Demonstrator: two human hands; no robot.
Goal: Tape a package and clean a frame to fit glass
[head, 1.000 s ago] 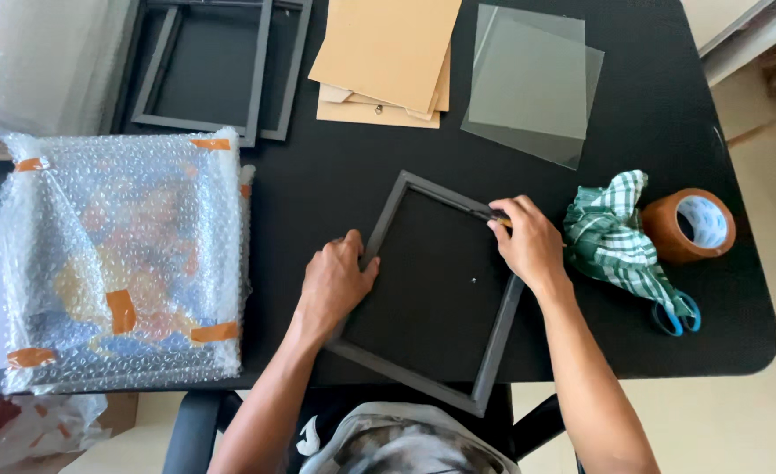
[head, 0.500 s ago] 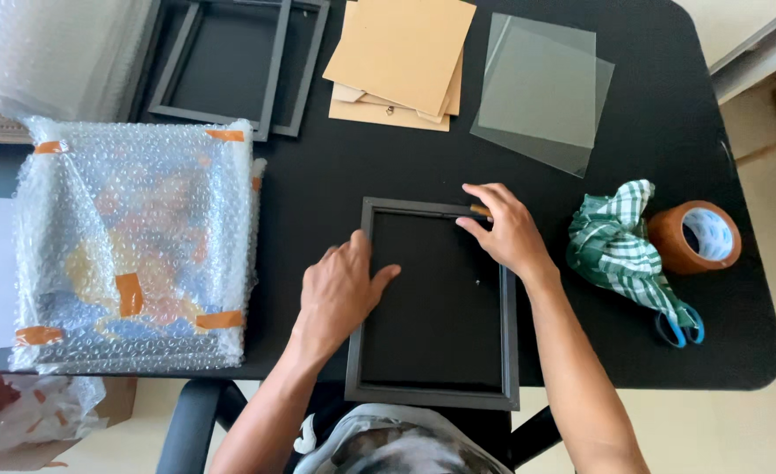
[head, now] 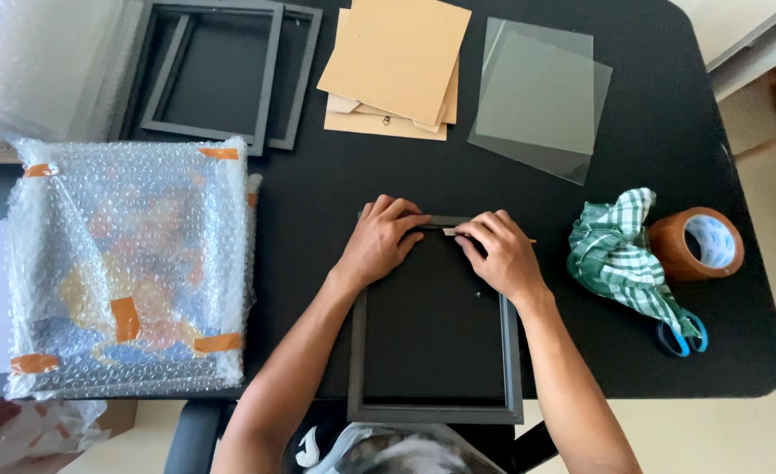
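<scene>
The black picture frame point(head: 434, 351) lies flat on the black surface point(head: 651, 88), upright in portrait orientation, with its lower edge at the near rim of the surface, directly in front of the person.

Left hand point(head: 383, 241): placed palm down on the upper left corner of the frame. The fingers are curled over the top rail and pressed against it; the grip is closed on the frame's top edge.

Right hand point(head: 498, 254): placed on the upper right part of the frame. The fingertips pinch a small pale strip point(head: 451, 232) at the top rail, just beside the left hand's fingertips. A thin stick-like end shows past the right hand's knuckles; whether it belongs to the strip cannot be determined.

Surrounding items:
- Left of the frame: a bubble-wrapped package point(head: 129, 263) sealed with orange tape pieces, at the left edge of the surface.
- Far left: a stack of empty black frames point(head: 221, 75).
- Far centre: a stack of tan backing boards point(head: 397, 66).
- Far right of centre: overlapping clear glass panes point(head: 537, 96), just beside the boards.
- Right of the frame: a green checked cloth point(head: 620, 254), touching a roll of brown packing tape point(head: 697, 244).
- Blue scissor handles point(head: 682, 336) protrude from under the cloth's near end.
</scene>
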